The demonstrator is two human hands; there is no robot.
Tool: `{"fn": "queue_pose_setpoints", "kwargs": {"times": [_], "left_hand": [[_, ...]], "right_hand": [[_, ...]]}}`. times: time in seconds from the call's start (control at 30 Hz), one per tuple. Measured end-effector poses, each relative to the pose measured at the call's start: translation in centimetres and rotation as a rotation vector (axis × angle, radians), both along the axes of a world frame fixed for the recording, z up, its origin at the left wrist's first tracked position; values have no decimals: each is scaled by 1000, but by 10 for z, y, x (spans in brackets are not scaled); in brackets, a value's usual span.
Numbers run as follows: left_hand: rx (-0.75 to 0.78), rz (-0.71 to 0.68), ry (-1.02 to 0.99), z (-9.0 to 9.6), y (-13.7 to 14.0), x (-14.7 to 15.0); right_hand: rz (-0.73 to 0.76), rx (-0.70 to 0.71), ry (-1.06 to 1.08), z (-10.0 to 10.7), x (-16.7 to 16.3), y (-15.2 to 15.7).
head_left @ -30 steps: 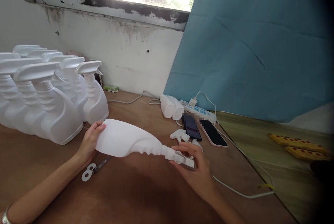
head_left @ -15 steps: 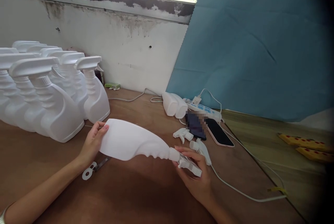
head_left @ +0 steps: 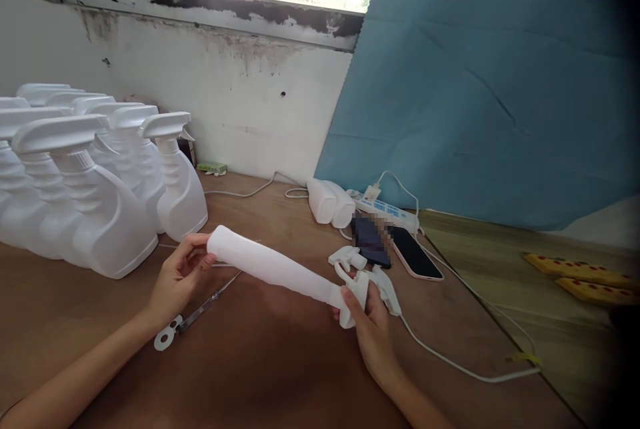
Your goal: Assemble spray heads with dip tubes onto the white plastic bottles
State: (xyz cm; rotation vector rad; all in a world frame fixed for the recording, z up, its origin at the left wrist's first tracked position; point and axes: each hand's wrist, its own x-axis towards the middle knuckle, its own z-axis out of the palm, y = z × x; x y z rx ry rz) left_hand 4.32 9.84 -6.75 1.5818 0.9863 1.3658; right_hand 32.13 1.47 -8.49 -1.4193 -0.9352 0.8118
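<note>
A white spray bottle (head_left: 275,266) is held sideways above the table, its narrow edge turned toward me. My left hand (head_left: 183,269) grips the base end between thumb and fingers. At the other end, my right hand (head_left: 367,319) is closed around the spray head (head_left: 354,299), thumb on its near side. Beyond that hand lie two loose trigger spray heads, one (head_left: 345,257) near the phones and another (head_left: 387,290) partly behind my fingers. Beneath the bottle, a thin metal tool with white ring handles (head_left: 167,334) rests on the table.
Several assembled spray bottles (head_left: 115,216) stand in rows at the left. Two white bottles (head_left: 323,201) lie near the wall, beside a power strip (head_left: 390,212). Two phones, one pink-edged (head_left: 416,252), and a white cable (head_left: 450,369) occupy the right side near the table edge.
The bottle has rolled about its long axis, from broad side to narrow edge. My right hand has turned with the spray head, and its thumb now lies on top.
</note>
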Motion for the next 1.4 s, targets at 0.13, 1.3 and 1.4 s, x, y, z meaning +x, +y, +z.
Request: {"fn": "queue_pose_setpoints", "kwargs": {"times": [0.13, 1.3, 1.4], "left_hand": [[-118, -113, -150, -2, -1, -2], [-432, -63, -171, 17, -2, 1], [-413, -63, -161, 13, -1, 0]], "right_hand": [[49, -6, 9, 0, 1, 0], [144, 55, -75, 2, 1, -5], [172, 76, -73, 5, 1, -5]]}}
